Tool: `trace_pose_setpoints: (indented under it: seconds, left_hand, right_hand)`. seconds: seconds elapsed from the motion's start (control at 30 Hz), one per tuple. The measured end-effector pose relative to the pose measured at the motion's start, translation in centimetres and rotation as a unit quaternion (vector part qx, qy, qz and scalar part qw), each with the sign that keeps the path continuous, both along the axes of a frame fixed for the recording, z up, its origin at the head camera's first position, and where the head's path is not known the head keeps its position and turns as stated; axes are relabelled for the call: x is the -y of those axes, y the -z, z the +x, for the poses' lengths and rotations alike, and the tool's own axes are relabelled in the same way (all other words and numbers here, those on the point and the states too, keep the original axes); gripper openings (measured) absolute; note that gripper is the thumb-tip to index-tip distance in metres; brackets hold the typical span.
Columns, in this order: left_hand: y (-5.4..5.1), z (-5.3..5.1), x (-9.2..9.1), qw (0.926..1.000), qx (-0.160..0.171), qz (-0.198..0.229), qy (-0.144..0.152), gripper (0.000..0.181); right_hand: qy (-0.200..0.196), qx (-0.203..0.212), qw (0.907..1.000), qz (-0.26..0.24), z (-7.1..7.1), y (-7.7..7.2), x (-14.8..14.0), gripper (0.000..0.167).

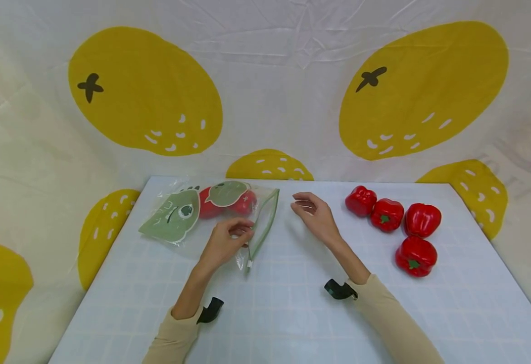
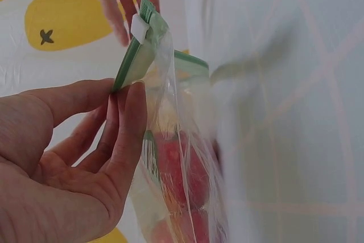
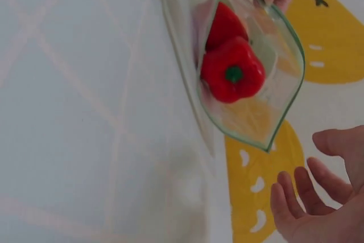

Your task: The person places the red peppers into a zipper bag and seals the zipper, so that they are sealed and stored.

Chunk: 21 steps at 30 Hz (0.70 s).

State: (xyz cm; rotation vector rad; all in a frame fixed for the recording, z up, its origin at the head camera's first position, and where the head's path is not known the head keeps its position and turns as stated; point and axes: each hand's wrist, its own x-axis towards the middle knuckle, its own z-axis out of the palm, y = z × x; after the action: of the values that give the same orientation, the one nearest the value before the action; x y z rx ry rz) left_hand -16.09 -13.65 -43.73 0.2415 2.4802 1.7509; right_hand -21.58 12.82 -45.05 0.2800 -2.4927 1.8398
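A clear zip bag [image 1: 270,222] with a green rim and a green cartoon print lies at the left of the table. Its mouth gapes to the right, and a white slider [image 2: 139,28] sits on the rim. Inside are two red bell peppers [image 3: 233,72]. My left hand [image 1: 229,240] pinches the bag's near rim between thumb and fingers. To the right of the bag mouth, my right hand [image 1: 317,217] hovers with loosely bent fingers and holds nothing; in the right wrist view its fingers [image 3: 307,192] are spread apart from the bag.
Several red bell peppers [image 1: 385,215] sit together at the right of the table. The white table [image 1: 292,313] has a faint grid. A pale cloth [image 1: 279,91] with yellow fruit prints hangs behind it. Dark wrist cameras [image 1: 210,310] are strapped at both sleeves.
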Motion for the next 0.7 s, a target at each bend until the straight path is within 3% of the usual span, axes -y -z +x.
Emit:
trace_pose_setpoints:
  seconds: [0.33, 0.7]
  left_hand:
    - [-0.3, 0.0, 0.0, 0.9998, 0.018, -0.006, -0.008, 0.022]
    - [-0.2, 0.1, 0.0, 0.9999, 0.010, -0.003, -0.007, 0.021]
  right_hand:
    - [0.051, -0.047, 0.9968, 0.038, 0.3, -1.0, -2.7, 0.039]
    - [0.128, -0.095, 0.9828, 0.094, 0.9, -1.6, -6.1, 0.041]
